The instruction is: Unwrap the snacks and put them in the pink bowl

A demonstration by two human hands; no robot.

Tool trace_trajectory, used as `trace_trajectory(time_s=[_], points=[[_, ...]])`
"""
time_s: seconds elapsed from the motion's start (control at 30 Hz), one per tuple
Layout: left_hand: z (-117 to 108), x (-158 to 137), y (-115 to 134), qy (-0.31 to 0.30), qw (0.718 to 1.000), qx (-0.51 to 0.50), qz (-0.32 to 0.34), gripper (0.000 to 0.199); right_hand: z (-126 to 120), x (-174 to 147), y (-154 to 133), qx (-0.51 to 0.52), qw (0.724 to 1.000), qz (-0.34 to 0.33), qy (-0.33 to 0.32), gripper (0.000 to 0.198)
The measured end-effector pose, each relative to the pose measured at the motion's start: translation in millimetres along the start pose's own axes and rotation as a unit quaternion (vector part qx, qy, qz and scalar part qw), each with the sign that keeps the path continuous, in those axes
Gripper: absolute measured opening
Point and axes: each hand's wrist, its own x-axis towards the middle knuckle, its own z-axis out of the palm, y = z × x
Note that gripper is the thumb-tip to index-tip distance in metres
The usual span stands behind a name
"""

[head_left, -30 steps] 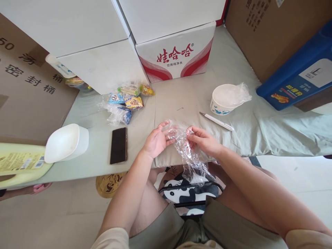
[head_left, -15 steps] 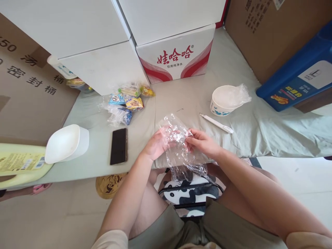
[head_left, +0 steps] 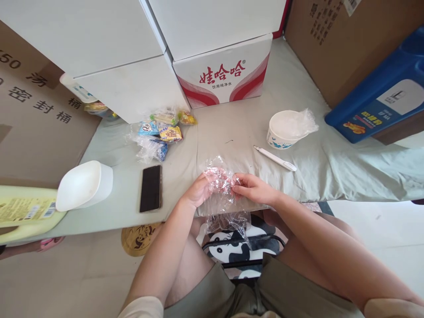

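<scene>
A crumpled clear plastic bag (head_left: 220, 201) hangs between my two hands at the table's front edge, its lower end dangling over my lap. My left hand (head_left: 200, 187) has its fingers behind or inside the film, curled on it. With thumb and fingertips pinched together, my right hand (head_left: 250, 187) grips the bag's right side. Glare on the film partly hides the fingertips. To the right of my right hand lies a white pen-shaped cutter (head_left: 275, 158). Beyond it stands a paper bowl (head_left: 281, 139) with clear plastic film bunched at its rim.
Left of my hands lie a phone (head_left: 150, 188) and several wrapped snacks (head_left: 170, 133). A white plastic tub (head_left: 82, 185) sits near a yellow jug (head_left: 29, 212). White cartons (head_left: 225, 84) line the back; a blue jug (head_left: 377, 101) leans at the right by a brown box (head_left: 351, 44).
Both hands have come slightly nearer to me with the plastic bag. The bag is gathered more tightly, and its dangling end has swung left.
</scene>
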Motion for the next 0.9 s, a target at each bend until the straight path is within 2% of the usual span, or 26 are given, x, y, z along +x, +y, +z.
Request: trace_trajectory(time_s=[0.07, 0.23, 0.43, 0.63, 0.9], points=[[-0.7, 0.0, -0.5, -0.009, 1.000, -0.001, 0.006, 0.042, -0.3, 0.0, -0.2, -0.009, 1.000, -0.005, 0.015, 0.014], [0.9, -2.6, 1.5, -0.042, 0.999, -0.001, 0.010, 0.065, 0.1, 0.7, 1.6, 0.002, 0.997, -0.002, 0.081, 0.019], [2.1, -1.3, -2.2, 0.016, 0.997, 0.073, -0.004, 0.053, 3.8, 0.6, 5.2, -0.069, 0.996, -0.019, 0.049, 0.010], [-4.2, 1.2, -6.5, -0.026, 0.994, 0.104, 0.015, 0.063, 3.7, -0.4, 4.0, -0.138, 0.989, -0.018, 0.050, 0.008], [0.2, -2.6, -3.4, -0.067, 0.989, 0.130, 0.019, 0.071, 3.4, -0.4, 3.6, -0.141, 0.988, -0.021, 0.051, 0.009]])
